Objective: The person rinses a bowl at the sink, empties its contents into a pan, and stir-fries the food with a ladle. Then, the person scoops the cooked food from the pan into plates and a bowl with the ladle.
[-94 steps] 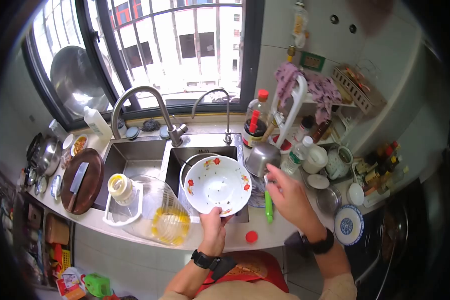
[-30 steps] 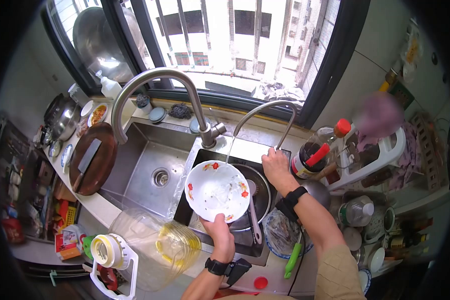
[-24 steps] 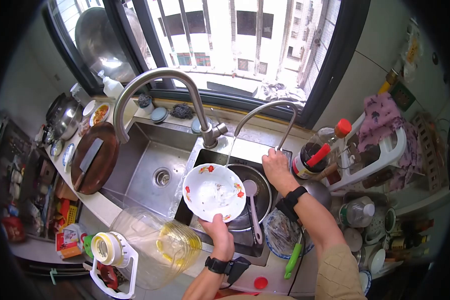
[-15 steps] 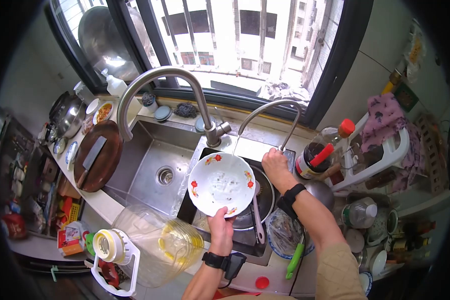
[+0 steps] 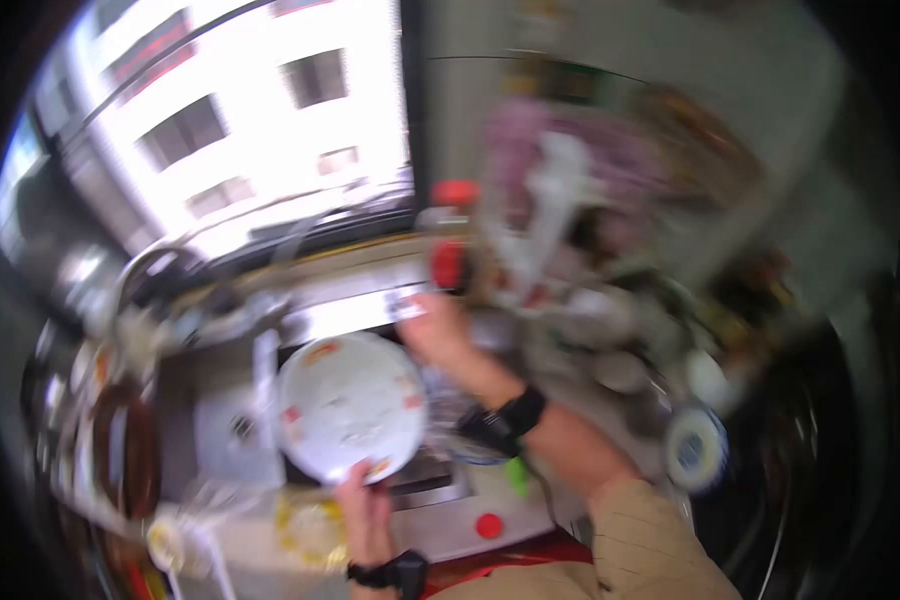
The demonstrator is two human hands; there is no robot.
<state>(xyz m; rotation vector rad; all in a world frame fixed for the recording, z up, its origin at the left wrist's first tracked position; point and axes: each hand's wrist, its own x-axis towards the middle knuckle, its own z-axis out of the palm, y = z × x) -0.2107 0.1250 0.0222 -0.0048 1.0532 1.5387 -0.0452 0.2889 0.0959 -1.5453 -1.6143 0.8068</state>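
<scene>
left hand [image 5: 368, 508] closes on the near rim of the bowl [image 5: 350, 412], thumb over the edge; right hand [image 5: 432, 328] reaches past the bowl's far right side to the metal deck [image 5: 345, 315], near the bottle [image 5: 453, 240]. the two hands are apart. motion blur covers the right fingertips, so whether they are clamped on anything cannot be told. the bowl (white, with red-orange flowers near its rim) is held over the right basin [image 5: 420, 482], its open side facing the camera; small dark specks and pale marks show inside, too blurred to identify. a black band circles each wrist, and a tan sleeve [image 5: 640, 525] covers part of the right arm.

left of the bowl: left basin [image 5: 215, 405], with its drain [image 5: 241, 429]; beyond it, a brown board [image 5: 128, 455]. lower left: a clear jug with a yellow part [image 5: 310, 530] and a pale mouth [image 5: 166, 543]. at the near counter edge: a small red cap [image 5: 489, 526], apart from the bowl. to the right of the bowl: a green handle [image 5: 517, 477], below the right forearm. farther right: a plate [image 5: 697, 450] with a blue pattern, well apart from both hands. upper right: pink cloth [image 5: 515, 150] beside a white frame [image 5: 555, 195]. upper left: a bright window [image 5: 260, 120], with the curved large tap [image 5: 135, 268] below it.
</scene>
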